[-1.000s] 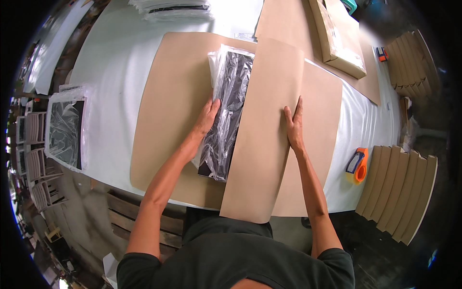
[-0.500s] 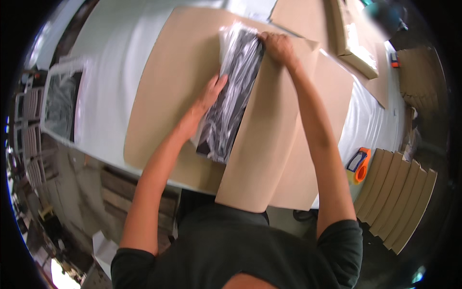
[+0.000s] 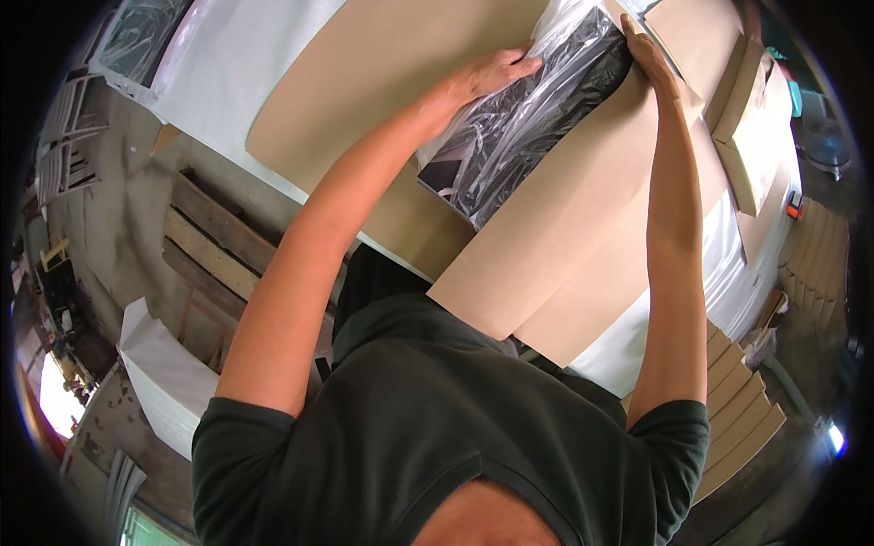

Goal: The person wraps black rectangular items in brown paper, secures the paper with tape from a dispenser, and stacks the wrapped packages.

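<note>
A long dark panel [image 3: 546, 114] in clear, wrinkled plastic lies slantwise on a large brown cardboard sheet [image 3: 355, 73]. My left hand [image 3: 496, 73] grips the panel's left long edge, thumb over the plastic. At the panel's far right corner, my right hand [image 3: 648, 62] holds the raised flap [image 3: 555, 227] of the brown sheet, which stands along the panel's right side. Some of the right fingers are hidden behind the cardboard. The panel's far end runs out of the picture.
Beneath the sheet is a white-covered table [image 3: 214, 100]. At its far right lies a flat cardboard box [image 3: 742, 118]; stacked folded cardboard [image 3: 737, 409] stands low at right. A wooden pallet [image 3: 214, 237] and a white carton [image 3: 164, 364] are on the floor at left. Another wrapped panel [image 3: 137, 41] sits far left.
The view has swung, so table and panel appear higher and turned clockwise. My left hand stays at the panel's left edge, my right hand at its far right corner. The orange tape dispenser is no longer visible.
</note>
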The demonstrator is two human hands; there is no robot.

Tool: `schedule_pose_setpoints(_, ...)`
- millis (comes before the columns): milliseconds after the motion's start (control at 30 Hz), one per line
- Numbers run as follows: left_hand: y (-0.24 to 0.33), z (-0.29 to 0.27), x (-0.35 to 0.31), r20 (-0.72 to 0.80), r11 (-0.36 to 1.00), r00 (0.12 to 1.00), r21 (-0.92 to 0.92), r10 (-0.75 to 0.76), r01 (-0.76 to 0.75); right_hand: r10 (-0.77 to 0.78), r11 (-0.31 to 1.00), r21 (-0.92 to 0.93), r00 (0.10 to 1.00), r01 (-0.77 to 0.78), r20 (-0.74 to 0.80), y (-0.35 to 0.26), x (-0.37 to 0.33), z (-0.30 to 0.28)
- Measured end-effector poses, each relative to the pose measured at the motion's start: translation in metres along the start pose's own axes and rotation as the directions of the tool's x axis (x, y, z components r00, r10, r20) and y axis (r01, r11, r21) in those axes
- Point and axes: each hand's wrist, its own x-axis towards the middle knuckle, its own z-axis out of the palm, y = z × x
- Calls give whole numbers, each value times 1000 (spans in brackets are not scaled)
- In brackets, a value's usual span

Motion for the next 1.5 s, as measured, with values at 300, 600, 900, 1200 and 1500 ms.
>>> schedule_pose_setpoints(300, -5, -12, -13, -104, 984, 988, 150, 114, -98, -345, 908, -49, 677, 415, -650, -79, -133, -48)
schedule_pose_setpoints(600, 33, 4, -124, 79, 988, 992, 113, 97, -106, -301, 953, -52, 951, 298, -70, -79, -395, 5)
schedule_pose_setpoints(900, 13, 1, -130, 32, 962, 993, 246, 115, -119, -342, 928, -193, 935, 320, -94, -117, -378, 15)
schedule_pose_setpoints(1200, 3, 5, -127, 45, 899, 981, 395, 187, -189, -374, 919, -156, 926, 361, -60, -112, -391, 10)
schedule_pose_setpoints(1500, 15, 10, -122, 30, 957, 988, 249, 149, -152, -416, 892, -209, 909, 400, -35, -111, -378, 9)
